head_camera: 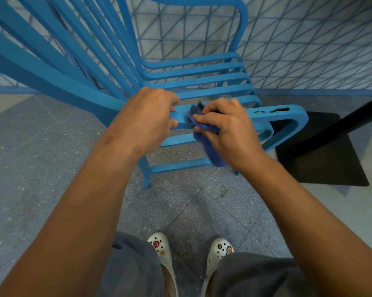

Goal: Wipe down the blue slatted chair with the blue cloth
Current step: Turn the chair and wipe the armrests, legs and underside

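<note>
The left hand [147,120] curls around the near armrest of the blue chair [193,69]. Just to its right, the right hand [228,127] pinches a blue cloth [208,144] against that same armrest (a dark smear [277,109] marks its right end).

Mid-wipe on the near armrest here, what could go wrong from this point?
1. The dark smear further along the armrest lies beyond the blue cloth; the wipe may stop short of it.
2. The cloth's tail hangs below the right hand and might snag between slats.
3. The left hand grips the armrest, so that patch could go unwiped.
</note>
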Available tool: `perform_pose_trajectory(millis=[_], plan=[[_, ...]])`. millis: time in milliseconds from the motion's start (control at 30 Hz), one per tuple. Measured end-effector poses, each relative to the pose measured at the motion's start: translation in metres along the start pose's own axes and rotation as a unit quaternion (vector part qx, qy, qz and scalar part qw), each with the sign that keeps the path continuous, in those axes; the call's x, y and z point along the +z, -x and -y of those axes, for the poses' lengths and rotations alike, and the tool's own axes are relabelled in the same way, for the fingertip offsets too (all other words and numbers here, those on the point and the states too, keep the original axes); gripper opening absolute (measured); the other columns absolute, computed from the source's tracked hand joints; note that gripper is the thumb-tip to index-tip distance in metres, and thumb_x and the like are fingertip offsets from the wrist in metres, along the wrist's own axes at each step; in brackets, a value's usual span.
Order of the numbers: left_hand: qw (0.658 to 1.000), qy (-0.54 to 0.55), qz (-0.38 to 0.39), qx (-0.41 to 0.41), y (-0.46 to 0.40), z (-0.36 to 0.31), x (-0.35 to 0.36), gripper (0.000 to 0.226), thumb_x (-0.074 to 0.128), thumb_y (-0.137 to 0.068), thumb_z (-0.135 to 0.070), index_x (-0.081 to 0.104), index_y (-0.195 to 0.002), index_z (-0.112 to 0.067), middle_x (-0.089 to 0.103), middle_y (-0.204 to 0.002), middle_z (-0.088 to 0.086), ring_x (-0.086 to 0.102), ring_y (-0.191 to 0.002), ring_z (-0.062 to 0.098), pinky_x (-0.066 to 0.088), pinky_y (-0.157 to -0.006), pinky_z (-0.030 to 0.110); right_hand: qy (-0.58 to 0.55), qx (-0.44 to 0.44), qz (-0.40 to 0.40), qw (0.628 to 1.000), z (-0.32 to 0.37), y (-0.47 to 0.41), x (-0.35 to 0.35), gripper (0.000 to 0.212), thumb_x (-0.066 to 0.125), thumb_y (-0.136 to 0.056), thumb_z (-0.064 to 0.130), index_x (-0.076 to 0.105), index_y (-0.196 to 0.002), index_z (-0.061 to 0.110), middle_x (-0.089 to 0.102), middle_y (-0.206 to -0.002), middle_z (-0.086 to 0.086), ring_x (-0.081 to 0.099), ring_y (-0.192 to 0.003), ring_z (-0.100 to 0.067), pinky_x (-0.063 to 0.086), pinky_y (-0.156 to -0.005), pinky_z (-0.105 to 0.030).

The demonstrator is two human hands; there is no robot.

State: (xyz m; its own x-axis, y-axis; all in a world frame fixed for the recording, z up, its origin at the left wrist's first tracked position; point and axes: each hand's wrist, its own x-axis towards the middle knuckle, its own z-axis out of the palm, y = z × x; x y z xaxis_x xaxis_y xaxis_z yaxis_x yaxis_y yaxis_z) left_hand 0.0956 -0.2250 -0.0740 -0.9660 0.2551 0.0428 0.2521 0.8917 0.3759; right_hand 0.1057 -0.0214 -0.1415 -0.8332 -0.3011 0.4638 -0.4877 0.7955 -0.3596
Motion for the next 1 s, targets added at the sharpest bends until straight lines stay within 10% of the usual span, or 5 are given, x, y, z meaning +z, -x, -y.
perform_pose_trajectory(millis=[1000], plan=[[1.0, -0.002, 0.008, 0.029, 0.002, 0.001, -0.002, 0.035, 0.075, -0.089, -0.018, 0.069, -0.123, -0.018, 0.074, -0.113, -0.003, 0.065, -0.11, 0.022, 0.05, -0.099, 0.044, 0.068, 0.065, 0.029, 0.995, -0.029, 0.005, -0.035, 0.019, 0.076, -0.086, 0.028, 0.079, -0.103, 0.022, 0.066, -0.101, -0.002, 0.058, -0.092, -0.034, 0.044, -0.08, -0.051]])
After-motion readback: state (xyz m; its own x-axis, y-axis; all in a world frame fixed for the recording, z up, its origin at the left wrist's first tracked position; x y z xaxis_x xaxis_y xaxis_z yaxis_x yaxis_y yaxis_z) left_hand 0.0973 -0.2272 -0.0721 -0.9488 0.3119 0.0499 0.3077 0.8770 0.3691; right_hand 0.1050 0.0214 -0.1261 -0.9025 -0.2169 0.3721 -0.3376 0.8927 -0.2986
